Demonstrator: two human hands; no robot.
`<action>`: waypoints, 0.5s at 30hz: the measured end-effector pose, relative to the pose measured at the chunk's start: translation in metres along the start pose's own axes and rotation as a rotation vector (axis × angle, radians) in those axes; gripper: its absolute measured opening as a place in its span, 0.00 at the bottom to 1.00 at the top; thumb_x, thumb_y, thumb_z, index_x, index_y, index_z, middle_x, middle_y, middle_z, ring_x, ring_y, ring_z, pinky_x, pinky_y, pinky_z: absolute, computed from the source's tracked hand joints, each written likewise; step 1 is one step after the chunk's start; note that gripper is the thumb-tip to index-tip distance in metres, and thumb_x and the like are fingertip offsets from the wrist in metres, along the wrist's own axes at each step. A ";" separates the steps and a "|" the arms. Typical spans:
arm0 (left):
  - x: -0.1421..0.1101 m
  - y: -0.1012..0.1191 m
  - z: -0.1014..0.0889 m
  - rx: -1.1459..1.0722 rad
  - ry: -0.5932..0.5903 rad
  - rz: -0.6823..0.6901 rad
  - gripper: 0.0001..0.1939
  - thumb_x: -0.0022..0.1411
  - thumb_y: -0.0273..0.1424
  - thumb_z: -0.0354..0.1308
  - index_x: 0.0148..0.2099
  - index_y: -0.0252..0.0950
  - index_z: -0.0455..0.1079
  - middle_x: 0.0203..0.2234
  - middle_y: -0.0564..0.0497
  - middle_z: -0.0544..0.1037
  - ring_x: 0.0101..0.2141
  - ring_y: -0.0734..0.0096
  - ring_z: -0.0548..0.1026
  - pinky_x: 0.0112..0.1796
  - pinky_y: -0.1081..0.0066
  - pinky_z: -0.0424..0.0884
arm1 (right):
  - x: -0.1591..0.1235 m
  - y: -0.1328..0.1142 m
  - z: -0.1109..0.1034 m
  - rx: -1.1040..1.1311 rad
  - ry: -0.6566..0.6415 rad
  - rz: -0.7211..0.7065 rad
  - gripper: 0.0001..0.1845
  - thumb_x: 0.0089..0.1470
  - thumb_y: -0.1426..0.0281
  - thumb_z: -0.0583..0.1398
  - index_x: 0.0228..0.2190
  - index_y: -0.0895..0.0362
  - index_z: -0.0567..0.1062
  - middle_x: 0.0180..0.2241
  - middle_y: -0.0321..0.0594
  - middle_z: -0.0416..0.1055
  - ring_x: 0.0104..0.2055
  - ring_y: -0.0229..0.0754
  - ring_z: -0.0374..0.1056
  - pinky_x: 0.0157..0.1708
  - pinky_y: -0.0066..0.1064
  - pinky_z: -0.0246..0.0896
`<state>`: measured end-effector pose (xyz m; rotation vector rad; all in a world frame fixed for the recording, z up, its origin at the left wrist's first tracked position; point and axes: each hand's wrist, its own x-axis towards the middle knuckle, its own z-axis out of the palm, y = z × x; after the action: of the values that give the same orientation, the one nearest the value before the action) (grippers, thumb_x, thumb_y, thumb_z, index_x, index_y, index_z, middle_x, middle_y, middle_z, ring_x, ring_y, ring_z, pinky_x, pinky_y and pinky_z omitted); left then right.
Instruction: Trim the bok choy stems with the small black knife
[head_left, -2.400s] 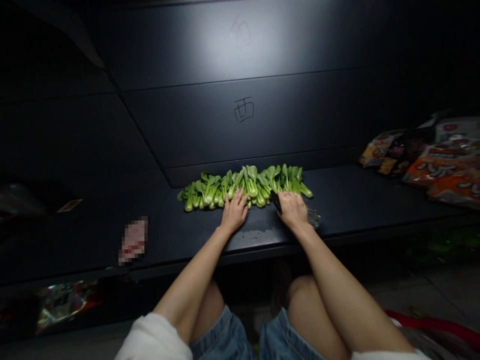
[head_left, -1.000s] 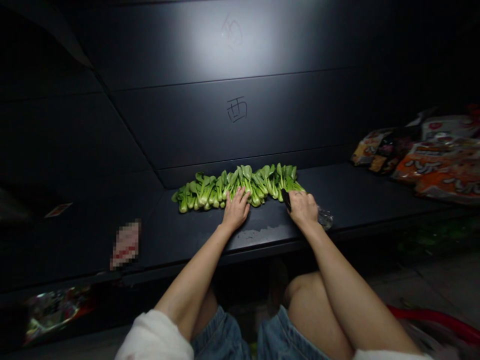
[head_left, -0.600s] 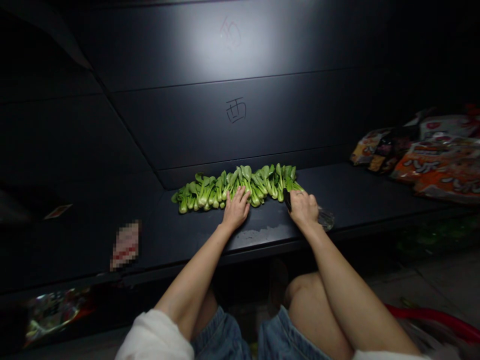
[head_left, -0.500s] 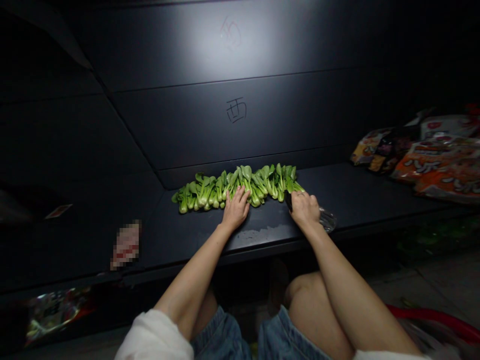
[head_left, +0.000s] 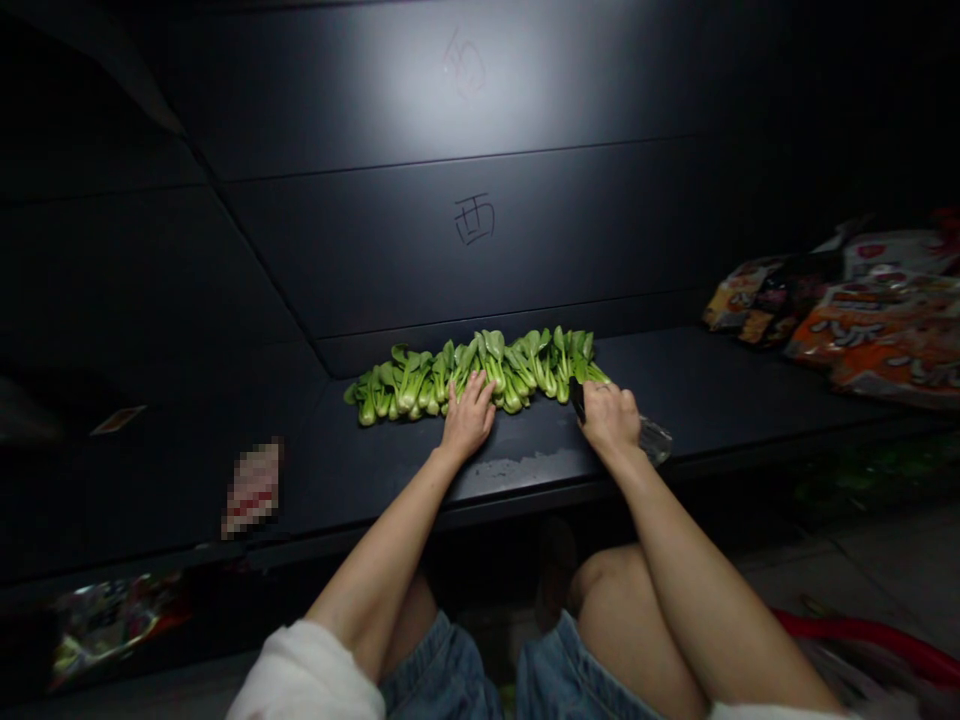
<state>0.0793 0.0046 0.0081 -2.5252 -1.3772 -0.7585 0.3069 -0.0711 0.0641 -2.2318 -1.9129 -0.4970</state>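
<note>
A row of green bok choy (head_left: 409, 385) lies along the back of the dark shelf (head_left: 420, 460), leaves toward the rear panel and pale stems toward me. On the stems near the middle of the row rests my left hand (head_left: 469, 415), its fingers spread. My right hand (head_left: 611, 420) is wrapped round a spray bottle with a black head and a clear body (head_left: 655, 440), at the right end of the row. Most of the bottle is hidden by the hand. Wet patches show on the shelf between my hands.
Bagged snacks (head_left: 885, 335) are piled at the right of the shelf. A blurred-out packet or card (head_left: 255, 490) lies on the left, with a small card (head_left: 118, 420) beyond it. Below are shiny packages (head_left: 105, 630) and, at lower right, a red rim (head_left: 862, 632).
My left hand has shifted very slightly to the left on the bok choy. The right hand and the spray bottle stay in about the same place.
</note>
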 end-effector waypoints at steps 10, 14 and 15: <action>-0.003 -0.002 0.000 0.022 0.010 -0.005 0.25 0.67 0.30 0.45 0.65 0.39 0.58 0.66 0.44 0.58 0.66 0.59 0.51 0.64 0.44 0.41 | 0.001 -0.013 -0.001 0.049 0.028 -0.106 0.14 0.51 0.72 0.60 0.41 0.62 0.70 0.42 0.50 0.73 0.46 0.49 0.65 0.43 0.36 0.48; -0.006 -0.008 -0.002 0.027 0.003 -0.011 0.25 0.67 0.31 0.45 0.65 0.39 0.57 0.66 0.43 0.57 0.66 0.58 0.51 0.64 0.43 0.41 | 0.001 -0.028 -0.006 0.068 -0.006 -0.164 0.16 0.49 0.73 0.61 0.42 0.63 0.70 0.42 0.51 0.73 0.46 0.50 0.65 0.43 0.36 0.49; -0.007 -0.010 -0.002 0.030 0.000 -0.014 0.25 0.67 0.31 0.45 0.65 0.39 0.57 0.66 0.44 0.57 0.66 0.59 0.51 0.64 0.43 0.41 | 0.001 -0.031 -0.007 0.079 -0.016 -0.175 0.16 0.49 0.73 0.60 0.42 0.62 0.70 0.42 0.51 0.73 0.46 0.49 0.65 0.43 0.35 0.49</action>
<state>0.0675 0.0039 0.0057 -2.4956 -1.3978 -0.7348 0.2752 -0.0671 0.0681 -2.0379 -2.1088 -0.4197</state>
